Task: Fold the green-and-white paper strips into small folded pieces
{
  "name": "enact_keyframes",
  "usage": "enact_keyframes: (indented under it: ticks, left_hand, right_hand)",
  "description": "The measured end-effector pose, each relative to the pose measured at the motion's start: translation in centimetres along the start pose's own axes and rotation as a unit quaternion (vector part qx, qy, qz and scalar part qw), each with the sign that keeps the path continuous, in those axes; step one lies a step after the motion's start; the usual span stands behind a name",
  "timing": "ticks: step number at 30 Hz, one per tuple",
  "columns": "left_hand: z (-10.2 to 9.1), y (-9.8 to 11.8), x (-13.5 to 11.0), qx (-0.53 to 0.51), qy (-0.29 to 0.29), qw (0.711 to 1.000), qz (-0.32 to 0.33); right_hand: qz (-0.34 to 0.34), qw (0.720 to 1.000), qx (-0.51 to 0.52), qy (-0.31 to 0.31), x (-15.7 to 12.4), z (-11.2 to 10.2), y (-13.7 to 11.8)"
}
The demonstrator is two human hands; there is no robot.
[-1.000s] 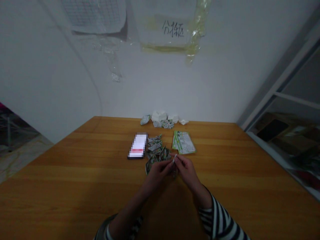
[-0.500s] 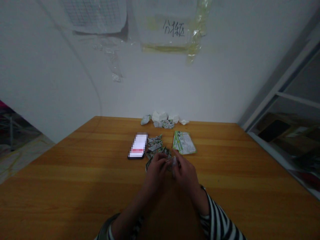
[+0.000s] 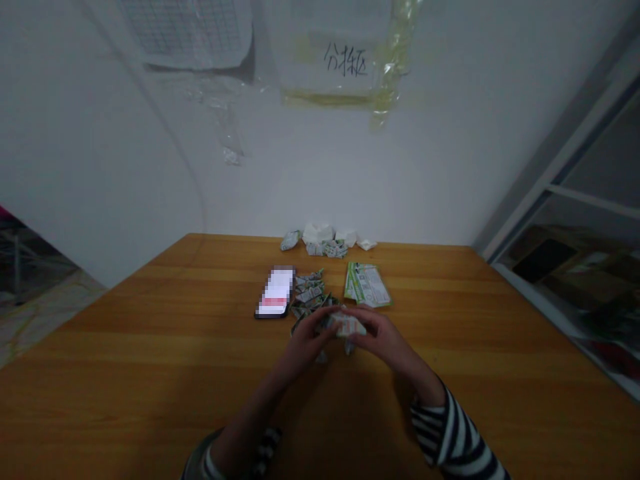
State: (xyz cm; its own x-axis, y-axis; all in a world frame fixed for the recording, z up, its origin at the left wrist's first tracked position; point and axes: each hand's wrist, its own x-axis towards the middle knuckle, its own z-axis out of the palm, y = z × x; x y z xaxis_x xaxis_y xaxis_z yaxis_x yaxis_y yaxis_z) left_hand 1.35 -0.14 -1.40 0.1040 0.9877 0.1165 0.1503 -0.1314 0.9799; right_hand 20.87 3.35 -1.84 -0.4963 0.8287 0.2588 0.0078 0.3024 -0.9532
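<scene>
A small pale packet with printed marks point(image 3: 350, 325) is held level between both hands above the table. My left hand point(image 3: 307, 337) closes on its left end, fingers behind and thumb in front. The fingers of my right hand point(image 3: 383, 335) curve along its back and right side, with the thumb at its front edge. Just beyond my left hand lies a heap of small folded printed papers or packets point(image 3: 309, 292), partly hidden by the fingers. Small clear scraps point(image 3: 321, 357) hang or lie below the hands; which, I cannot tell.
On the wooden table point(image 3: 150, 373), a phone point(image 3: 276, 291) lies left of the heap. Flat green-and-white printed sheets or pouches point(image 3: 370, 285) lie to the right. Crumpled white wads point(image 3: 319, 233) and printed scraps point(image 3: 335, 249) line the wall. A shelf frame point(image 3: 590, 200) stands at right.
My hands have moved slightly apart, and the right forearm has swung outward to the right. The pale packet now shows flat between them; before, the fingers were bunched close together around something small.
</scene>
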Motion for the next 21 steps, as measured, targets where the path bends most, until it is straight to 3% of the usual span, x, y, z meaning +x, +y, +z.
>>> enact_keyframes:
  ticks: [6, 17, 21]
  left_hand:
    - [-0.1, 1.0, -0.1, -0.047, -0.025, 0.995, -0.086]
    - [0.1, 0.7, 0.1, -0.027, 0.014, 0.999, -0.021]
    - [0.4, 0.6, 0.1, 0.013, 0.057, 0.998, -0.019]
  right_hand:
    - [-0.002, 0.999, 0.039, -0.022, 0.0, -0.7, -0.4]
    - [-0.019, 0.999, 0.027, -0.012, 0.0, -0.1, -0.7]
    - [0.005, 0.998, 0.036, 0.049, 0.2, 0.7, 0.1]
